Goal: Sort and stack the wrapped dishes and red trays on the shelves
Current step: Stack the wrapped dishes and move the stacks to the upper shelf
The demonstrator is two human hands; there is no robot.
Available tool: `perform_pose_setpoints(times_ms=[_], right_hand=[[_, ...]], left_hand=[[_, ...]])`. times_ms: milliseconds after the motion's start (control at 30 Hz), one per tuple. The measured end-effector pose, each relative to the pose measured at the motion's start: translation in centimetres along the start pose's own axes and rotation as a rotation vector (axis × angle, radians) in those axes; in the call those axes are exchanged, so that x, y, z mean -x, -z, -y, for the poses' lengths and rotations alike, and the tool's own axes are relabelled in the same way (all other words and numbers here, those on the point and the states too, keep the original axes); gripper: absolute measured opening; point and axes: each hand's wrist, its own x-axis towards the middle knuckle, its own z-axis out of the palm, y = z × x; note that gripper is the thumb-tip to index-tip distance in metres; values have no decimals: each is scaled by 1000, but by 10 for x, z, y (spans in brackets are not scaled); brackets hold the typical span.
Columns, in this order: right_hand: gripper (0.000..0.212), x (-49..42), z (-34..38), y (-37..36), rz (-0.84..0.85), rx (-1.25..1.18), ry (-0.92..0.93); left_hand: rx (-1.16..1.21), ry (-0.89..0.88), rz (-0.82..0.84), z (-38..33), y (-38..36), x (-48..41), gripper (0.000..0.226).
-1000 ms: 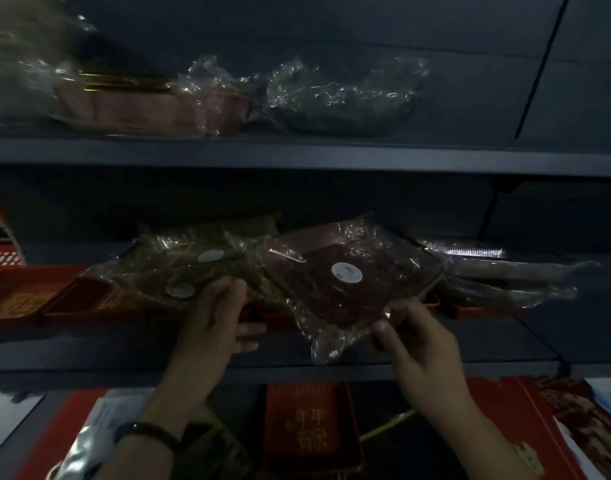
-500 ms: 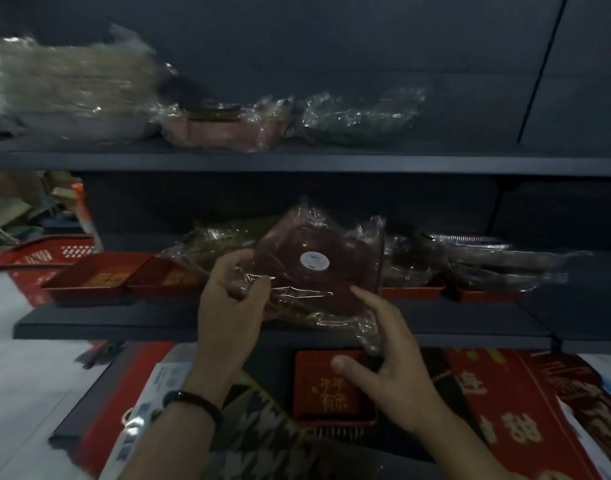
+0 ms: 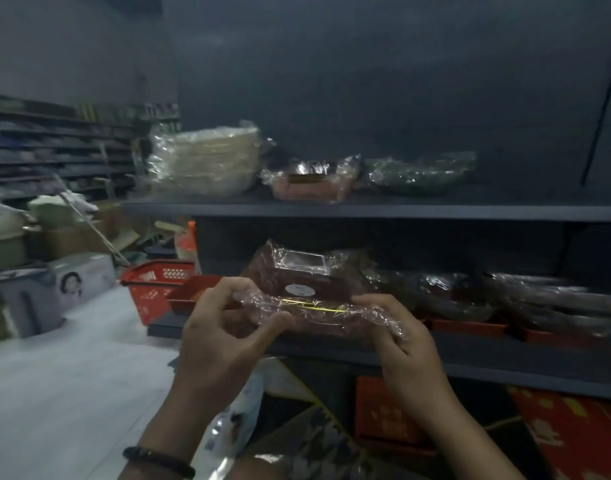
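Observation:
A dark red dish wrapped in clear film (image 3: 307, 289), with a white round sticker, is held level in front of the middle shelf (image 3: 470, 355). My left hand (image 3: 224, 327) pinches its left edge and my right hand (image 3: 397, 337) grips its right edge. Red trays (image 3: 467, 325) sit on the middle shelf under more wrapped dishes (image 3: 546, 306). One red tray (image 3: 189, 296) lies at the shelf's left end, behind my left hand. The upper shelf (image 3: 366, 209) carries a wrapped stack of pale plates (image 3: 207, 161), a wrapped pink dish (image 3: 311, 183) and a wrapped green dish (image 3: 418, 173).
A red shopping basket (image 3: 151, 282) stands on the floor left of the shelving, with boxes (image 3: 54, 289) and clutter beyond it. Red printed items (image 3: 387, 414) lie on the lowest level under the middle shelf. Far shelves line the left wall.
The wrapped dark red dish has been lifted off the pile and turned from tilted to level, now gripped by both hands at its ends. The view has swung left and back.

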Motion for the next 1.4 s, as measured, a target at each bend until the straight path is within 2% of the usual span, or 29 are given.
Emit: perform_pose_setpoints(times_ms=[167, 433, 633, 800, 1000, 1100, 1200, 1400], right_hand=[[23, -13, 41, -19, 71, 4, 100], [13, -52, 119, -25, 62, -67, 285], [9, -100, 162, 4, 29, 35, 391], [19, -159, 174, 25, -26, 209, 415], [11, -244, 143, 30, -69, 306, 265], [11, -279, 120, 25, -71, 369, 235], [16, -303, 95, 17, -91, 465, 248], [19, -328, 61, 6, -92, 657, 199]], left_hand=[[-194, -140, -187, -33, 51, 1, 28], [-316, -317, -380, -99, 96, -21, 30], [-216, -312, -328, -136, 94, -78, 39], [-84, -278, -231, -126, 70, -155, 18], [-119, -208, -176, -78, 30, -256, 19], [-53, -166, -133, -49, 13, -294, 22], [52, -108, -79, -23, 0, -318, 20], [-46, -112, -62, 20, -24, -341, 18]])
